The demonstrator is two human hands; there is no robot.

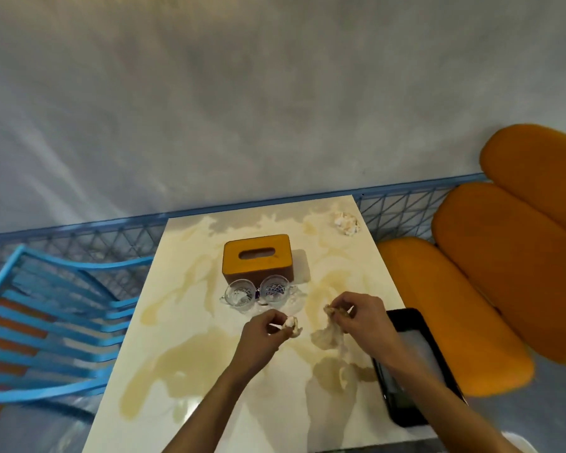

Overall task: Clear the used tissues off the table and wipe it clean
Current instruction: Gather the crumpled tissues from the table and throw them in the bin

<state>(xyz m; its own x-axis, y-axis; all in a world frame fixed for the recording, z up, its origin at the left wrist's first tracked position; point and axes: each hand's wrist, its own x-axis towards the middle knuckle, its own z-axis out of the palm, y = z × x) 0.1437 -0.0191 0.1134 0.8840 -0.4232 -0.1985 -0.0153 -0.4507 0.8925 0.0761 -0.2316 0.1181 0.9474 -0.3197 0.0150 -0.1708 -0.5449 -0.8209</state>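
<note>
Over the middle of the pale marble table (209, 403), my left hand (262, 338) pinches a small crumpled tissue (293, 325). My right hand (360, 318) pinches a larger, limp tissue (327, 335) that hangs down toward the tabletop. Another crumpled tissue (347, 223) lies at the far right corner of the table. Yellowish streaks mark the table's surface.
An orange tissue box (258, 258) stands mid-table with two glass cups (239, 293) (276, 291) in front of it. A black tray (415, 364) sits at the table's right edge. A blue slatted chair (53, 322) is on the left, an orange cushioned bench (504, 273) on the right.
</note>
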